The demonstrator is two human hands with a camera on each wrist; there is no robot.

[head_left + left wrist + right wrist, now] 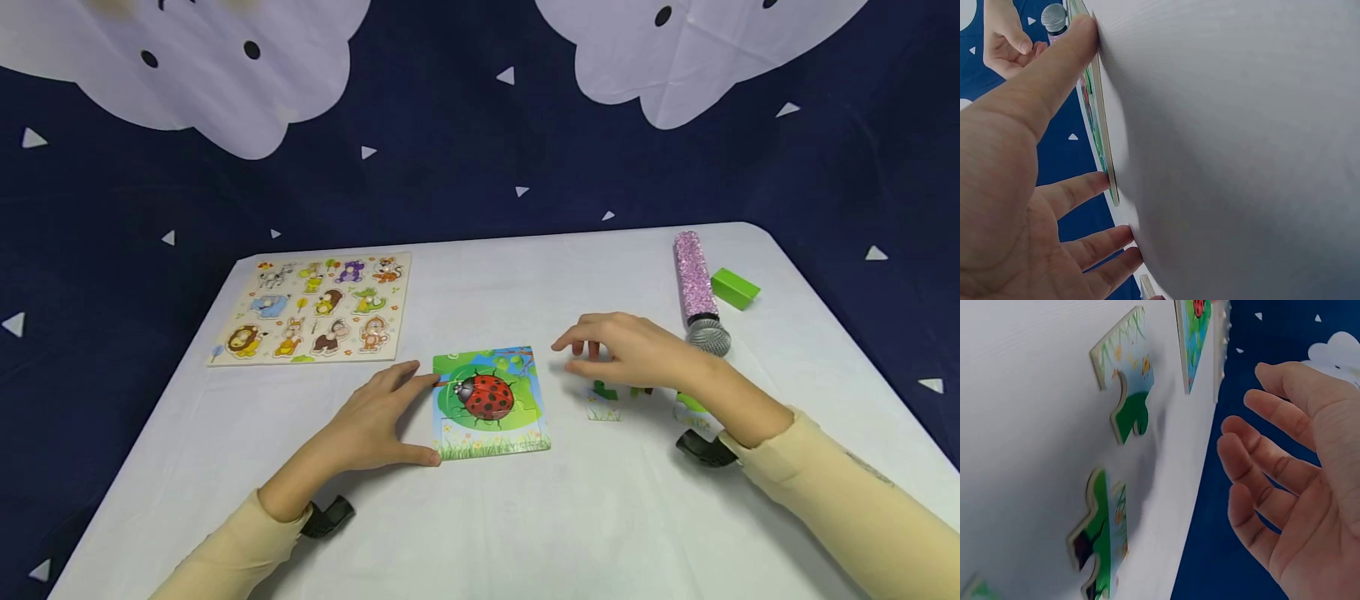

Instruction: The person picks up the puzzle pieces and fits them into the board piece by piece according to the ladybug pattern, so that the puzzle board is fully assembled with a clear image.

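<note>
A square ladybug jigsaw puzzle (pixel 489 402) lies flat on the white table. My left hand (pixel 375 423) rests at its left side, thumb at the near left corner and index finger at the left edge, fingers spread. In the left wrist view, the thumb and index finger touch the puzzle's thin edge (pixel 1105 134). To the right of the puzzle, my right hand (pixel 633 348) hovers with loosely bent fingers and holds nothing. Beneath it lie loose jigsaw pieces: one with grass and flowers (pixel 603 410), another with green and dark brown (pixel 1099 519), and one near the wrist (pixel 692 414).
At the back left lies an animal peg puzzle board (pixel 315 310). A pink glitter microphone (pixel 696 279) lies at the back right, close behind the right forearm, beside a green block (pixel 735 288). A dark blue patterned cloth (pixel 450 192) hangs behind the table.
</note>
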